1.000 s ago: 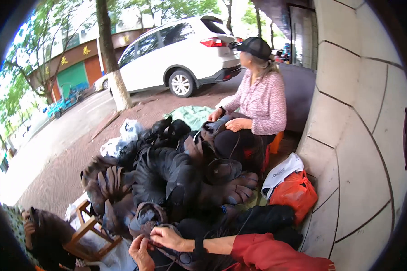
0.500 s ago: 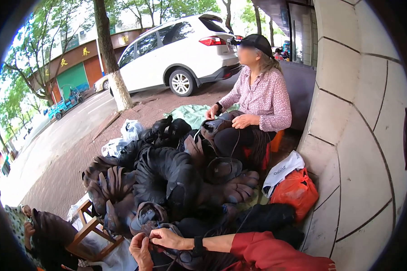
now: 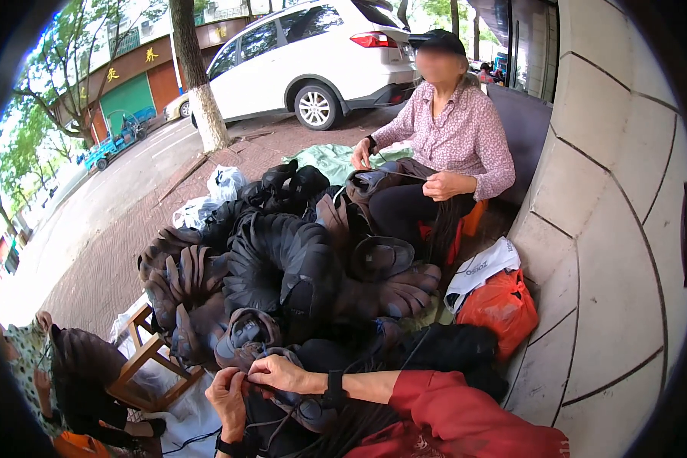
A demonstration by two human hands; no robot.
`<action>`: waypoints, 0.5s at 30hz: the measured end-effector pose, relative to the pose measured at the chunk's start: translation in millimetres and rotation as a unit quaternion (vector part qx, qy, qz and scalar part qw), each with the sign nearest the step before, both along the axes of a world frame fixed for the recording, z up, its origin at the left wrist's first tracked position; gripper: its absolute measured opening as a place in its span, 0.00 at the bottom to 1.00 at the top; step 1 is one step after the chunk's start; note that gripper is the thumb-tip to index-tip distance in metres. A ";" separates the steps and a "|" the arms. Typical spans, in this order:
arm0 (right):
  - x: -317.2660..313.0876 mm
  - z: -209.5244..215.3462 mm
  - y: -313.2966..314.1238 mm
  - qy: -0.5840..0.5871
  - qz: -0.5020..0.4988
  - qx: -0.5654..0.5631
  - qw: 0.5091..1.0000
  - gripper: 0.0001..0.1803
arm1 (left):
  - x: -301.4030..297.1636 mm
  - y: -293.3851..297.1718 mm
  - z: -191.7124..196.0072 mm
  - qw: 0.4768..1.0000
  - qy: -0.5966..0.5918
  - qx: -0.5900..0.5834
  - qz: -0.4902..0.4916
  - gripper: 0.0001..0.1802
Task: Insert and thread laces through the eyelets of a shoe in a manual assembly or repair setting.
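My left hand (image 3: 227, 398) and my right hand (image 3: 281, 375) meet low in the view, both with fingers pinched. A thin dark shoelace runs between their fingertips; its ends are hard to follow. Just below my right hand, a grey-brown shoe upper (image 3: 313, 414) lies over my lap. More dark laces (image 3: 351, 433) hang in a loose bundle beside it. Right beyond my hands stands another shoe upper (image 3: 246, 330), its opening facing up. Behind it, black shoe uppers (image 3: 278, 248) nested into a curved row lie among brown ones (image 3: 187, 275).
Across the pile sits a person (image 3: 466, 145) in a patterned shirt, working on a shoe upper. Another person (image 3: 23, 351) is at the lower left, near a wooden stool (image 3: 149, 355). A red plastic bag (image 3: 500, 317) stands by the tiled wall (image 3: 618, 252). A white car (image 3: 313, 61) is parked behind.
My hands have risen slightly and moved a little left, still close together. The person opposite has turned this way and drawn a lace out to the right. The view has shifted slightly.
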State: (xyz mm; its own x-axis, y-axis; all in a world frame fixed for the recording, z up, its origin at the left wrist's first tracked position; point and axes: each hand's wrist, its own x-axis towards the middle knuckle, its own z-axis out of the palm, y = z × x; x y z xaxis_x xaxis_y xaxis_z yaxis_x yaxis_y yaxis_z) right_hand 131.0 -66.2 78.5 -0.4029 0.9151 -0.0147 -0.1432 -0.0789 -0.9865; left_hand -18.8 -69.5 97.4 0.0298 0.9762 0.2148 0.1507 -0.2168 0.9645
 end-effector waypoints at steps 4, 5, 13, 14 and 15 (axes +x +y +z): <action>1.6 -10.4 5.9 -0.008 0.031 0.008 0.999 0.11 | 1.3 -0.4 4.1 0.992 0.103 0.060 0.026 0.02; 1.4 -15.0 8.1 0.002 0.051 0.006 0.999 0.11 | 1.0 0.2 3.1 0.986 0.141 0.080 0.032 0.03; 2.3 -14.3 10.2 0.059 0.135 -0.081 0.986 0.12 | -5.4 6.1 -5.6 0.996 0.072 0.044 0.007 0.02; 3.0 -14.9 9.6 0.070 0.133 -0.083 0.985 0.12 | -4.9 5.3 -4.4 0.998 0.057 0.005 0.002 0.02; 3.5 -15.8 8.5 0.081 0.131 -0.085 0.984 0.12 | -2.6 2.6 -3.0 0.998 0.058 0.004 0.000 0.02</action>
State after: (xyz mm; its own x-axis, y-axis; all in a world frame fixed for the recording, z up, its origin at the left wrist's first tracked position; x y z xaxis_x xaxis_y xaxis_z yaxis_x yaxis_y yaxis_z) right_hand 134.6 -57.7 62.7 -0.6345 0.7692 -0.0756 -0.2500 -0.2968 -0.9216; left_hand -21.3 -66.9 94.3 0.0542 0.9744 0.2180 0.2608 -0.2246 0.9389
